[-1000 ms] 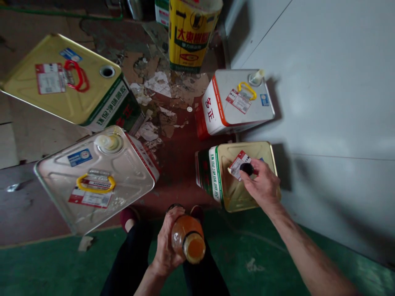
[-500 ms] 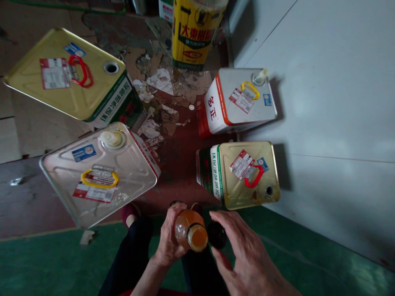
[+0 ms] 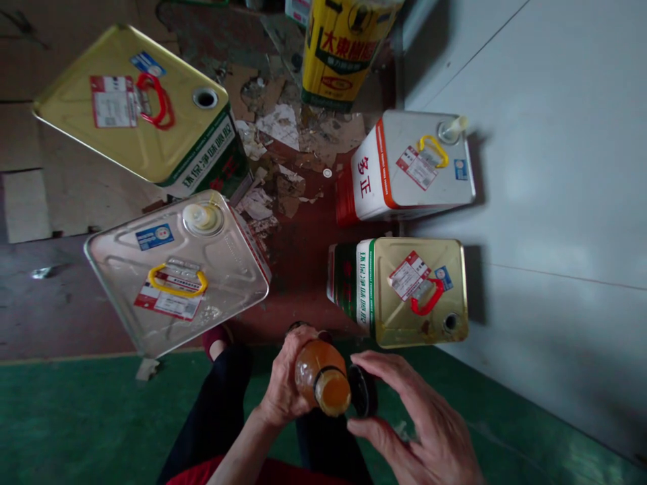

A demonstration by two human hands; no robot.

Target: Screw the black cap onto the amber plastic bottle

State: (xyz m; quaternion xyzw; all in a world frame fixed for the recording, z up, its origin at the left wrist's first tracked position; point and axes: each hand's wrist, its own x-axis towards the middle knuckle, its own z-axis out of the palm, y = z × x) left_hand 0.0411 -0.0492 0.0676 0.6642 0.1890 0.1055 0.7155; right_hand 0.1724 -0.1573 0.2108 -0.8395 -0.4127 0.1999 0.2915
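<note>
My left hand [image 3: 286, 384] is wrapped round a clear plastic bottle [image 3: 312, 367] of amber-orange liquid, low in front of my legs. Its uncapped mouth [image 3: 335, 394] tilts toward me, with a dark ring below the neck. Beside the mouth, my right hand [image 3: 419, 411] has a round black cap [image 3: 364, 391] between thumb and fingertips. The cap stands on edge, very close to the bottle mouth; whether they touch I cannot tell. A dark bit shows beyond my left fingers, too hidden to name.
Metal cans surround the spot: a gold can [image 3: 176, 145] and a silver can [image 3: 237, 269] to the left, a white-and-orange can [image 3: 424, 192] and another gold can [image 3: 394, 323] to the right. A yellow can [image 3: 344, 60] stands behind torn paper [image 3: 280, 124]. A pale wall [image 3: 556, 168] bounds the right.
The black cap has turned to show more of its edge beside the bottle mouth. Both hands and the bottle sit slightly further right in view, and the cans have shifted right too.
</note>
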